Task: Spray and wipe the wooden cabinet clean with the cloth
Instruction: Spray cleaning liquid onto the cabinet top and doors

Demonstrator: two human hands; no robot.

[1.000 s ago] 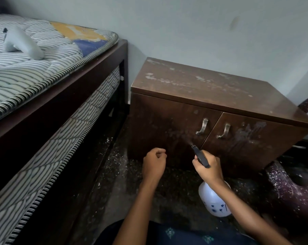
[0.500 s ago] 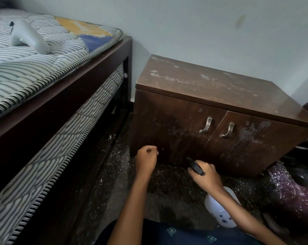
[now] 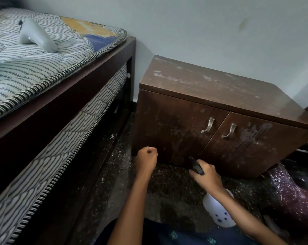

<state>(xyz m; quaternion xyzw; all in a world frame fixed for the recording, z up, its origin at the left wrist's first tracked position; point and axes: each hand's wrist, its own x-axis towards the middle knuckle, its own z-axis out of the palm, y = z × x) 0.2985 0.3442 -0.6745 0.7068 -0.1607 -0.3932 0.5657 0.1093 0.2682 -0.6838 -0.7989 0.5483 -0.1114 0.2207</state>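
A low wooden cabinet stands on the floor against a pale wall, just beside the foot of a bed. Its top is scuffed with pale patches, and its two doors each carry a curved metal handle; the left handle and the right handle sit close together either side of the centre seam. The right door shows a smeared, streaky patch to the right of its handle. The right hand is wrapped around the neck of a spray bottle, with the dark nozzle sticking out past the fingers and pointing at the bottom of the cabinet front near the seam; the white body of the bottle hangs below the wrist, partly hidden by the forearm. The left hand is clenched into a fist low in front of the left door, close to it, and I cannot tell whether anything is inside it. No cloth can be picked out. The floor is dark and speckled. On the striped mattress lies a grey curved object. A dark glittery object sits to the right of the cabinet.
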